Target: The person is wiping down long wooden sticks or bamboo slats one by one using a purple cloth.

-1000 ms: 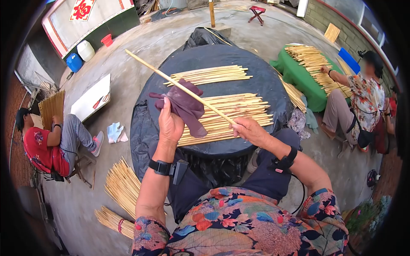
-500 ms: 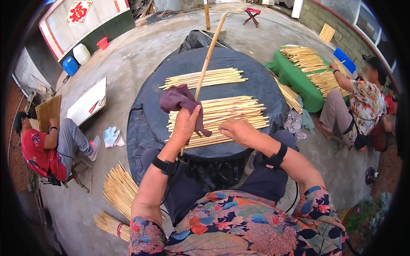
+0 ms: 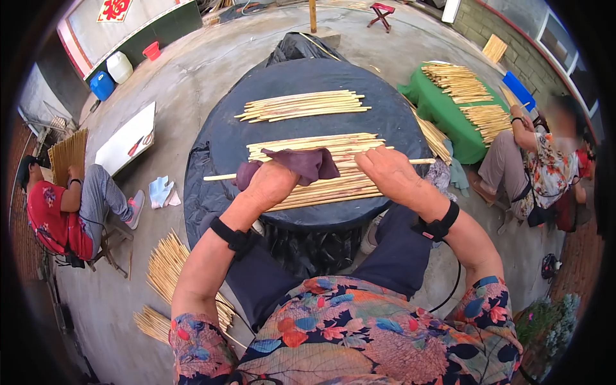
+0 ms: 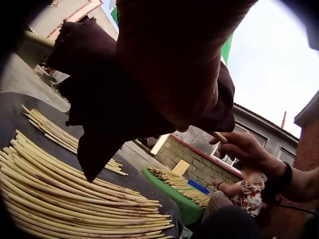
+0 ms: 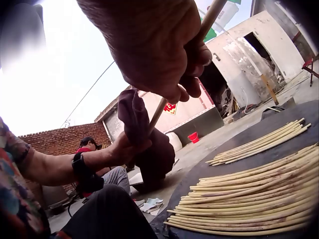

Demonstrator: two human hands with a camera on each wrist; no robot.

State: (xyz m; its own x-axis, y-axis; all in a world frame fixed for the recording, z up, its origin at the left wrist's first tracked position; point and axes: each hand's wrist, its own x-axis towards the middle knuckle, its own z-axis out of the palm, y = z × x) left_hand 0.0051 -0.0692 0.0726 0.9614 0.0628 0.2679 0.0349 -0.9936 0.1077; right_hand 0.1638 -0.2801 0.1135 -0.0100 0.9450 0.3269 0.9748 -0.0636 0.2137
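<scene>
Dark-covered table [image 3: 301, 74] mid-frame, and we've got our left hand [image 3: 274, 184] wrapped round a purple cloth [image 3: 319, 165] on one long stick [image 3: 220, 177], our right hand [image 3: 390, 170] gripping it further right, above the lower stick row [image 3: 340, 192]!

- Cloth [image 3: 314, 165]: plain dark purple, just above centre in the head view.
- Held stick [image 3: 219, 177]: pale creamy yellow.
- Laid sticks [image 5: 244, 201]: pale yellow, blotched and streaked reddish-brown.
- Table cover [image 3: 308, 74]: dark blue-black, at twelve o'clock.
- Shirt [image 3: 359, 330], six o'clock: flowers and leaves in orange, pink, blue and navy.
- Trousers [image 3: 404, 247]: dark navy.
- Wrist strap [image 3: 439, 227]: black.
- Seated person's top [image 3: 45, 208], nine o'clock: red, patterned.
- Other person's shirt [image 3: 544, 153], three o'clock: cream with orange-red floral print.
- Draped cover [image 3: 417, 90], two o'clock: plain green.
- Barrels, ten o'clock: one blue [image 3: 102, 85], one white [image 3: 119, 67].
- Stool [image 3: 382, 9], one o'clock: dark red.
</scene>
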